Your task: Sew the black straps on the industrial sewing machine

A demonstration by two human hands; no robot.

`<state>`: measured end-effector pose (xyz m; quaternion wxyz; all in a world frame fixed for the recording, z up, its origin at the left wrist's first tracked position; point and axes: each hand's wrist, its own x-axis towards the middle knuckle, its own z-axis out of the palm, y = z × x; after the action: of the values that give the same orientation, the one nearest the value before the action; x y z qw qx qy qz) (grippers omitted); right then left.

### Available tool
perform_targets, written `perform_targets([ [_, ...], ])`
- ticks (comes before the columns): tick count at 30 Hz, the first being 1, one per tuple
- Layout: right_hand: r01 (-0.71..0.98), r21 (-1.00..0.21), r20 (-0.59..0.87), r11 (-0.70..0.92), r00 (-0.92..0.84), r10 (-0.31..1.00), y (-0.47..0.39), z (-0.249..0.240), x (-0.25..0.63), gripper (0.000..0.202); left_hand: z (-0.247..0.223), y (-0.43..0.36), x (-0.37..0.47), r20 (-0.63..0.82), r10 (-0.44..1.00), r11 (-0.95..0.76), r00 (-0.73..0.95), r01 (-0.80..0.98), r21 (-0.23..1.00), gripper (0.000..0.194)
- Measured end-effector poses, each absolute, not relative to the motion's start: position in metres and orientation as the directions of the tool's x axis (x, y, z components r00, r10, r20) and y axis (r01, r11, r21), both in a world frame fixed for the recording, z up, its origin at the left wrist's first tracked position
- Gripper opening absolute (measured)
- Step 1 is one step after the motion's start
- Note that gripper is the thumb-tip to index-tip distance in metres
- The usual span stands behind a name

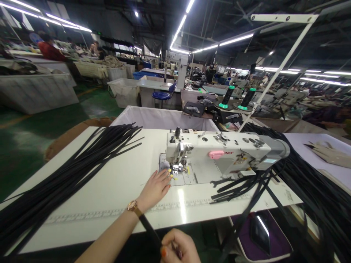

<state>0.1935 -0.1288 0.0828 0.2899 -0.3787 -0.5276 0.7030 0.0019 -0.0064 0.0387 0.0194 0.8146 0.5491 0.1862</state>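
My left hand [155, 187], with a watch [132, 205] on its wrist, lies palm down on the white table beside the needle area of a sewing machine [203, 149]. Its fingers are stretched out, the tips close to the presser foot [178, 167]. At the table's front edge my right hand [181, 246] is closed around a black strap [150, 230]. From there the strap runs up toward my left wrist, which hides its farther part. Whether it passes beneath my left palm I cannot tell.
Many black straps [90, 157] lie in a bundle on the table's left side. More strips [233, 188] and a wrench [221, 181] sit at the right. A tape measure [192, 202] runs along the front, and two thread cones [227, 98] stand behind the machine.
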Motion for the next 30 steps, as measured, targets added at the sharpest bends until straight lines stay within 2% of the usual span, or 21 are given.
perform_targets([
  [4, 0.126, -0.992, -0.084, -0.028, -0.47, 0.879, -0.102, 0.074, 0.198, 0.041, 0.036, -0.002, 0.002, 0.265, 0.906, -0.394, 0.33, 0.886, 0.243, 0.041],
  [8, 0.203, -0.975, -0.008, 0.087, -0.427, 0.904, -0.078, 0.065, 0.205, 0.031, 0.032, -0.002, -0.001, 0.271, 0.9, -0.409, 0.34, 0.873, 0.264, 0.041],
  [16, 0.188, -0.981, -0.04, 0.045, -0.428, 0.903, -0.069, 0.051, 0.207, 0.03, 0.055, 0.048, -0.024, 0.329, 0.892, -0.413, 0.309, 0.852, 0.322, 0.029],
  [24, 0.171, -0.985, -0.06, 0.017, -0.43, 0.901, -0.068, 0.051, 0.205, 0.035, 0.072, 0.108, -0.029, 0.301, 0.816, -0.575, 0.494, 0.749, 0.329, 0.025],
  [30, 0.202, -0.978, -0.05, 0.044, -0.435, 0.899, -0.067, 0.049, 0.207, 0.033, 0.081, 0.117, -0.031, 0.315, 0.802, -0.593, 0.508, 0.738, 0.321, 0.019],
])
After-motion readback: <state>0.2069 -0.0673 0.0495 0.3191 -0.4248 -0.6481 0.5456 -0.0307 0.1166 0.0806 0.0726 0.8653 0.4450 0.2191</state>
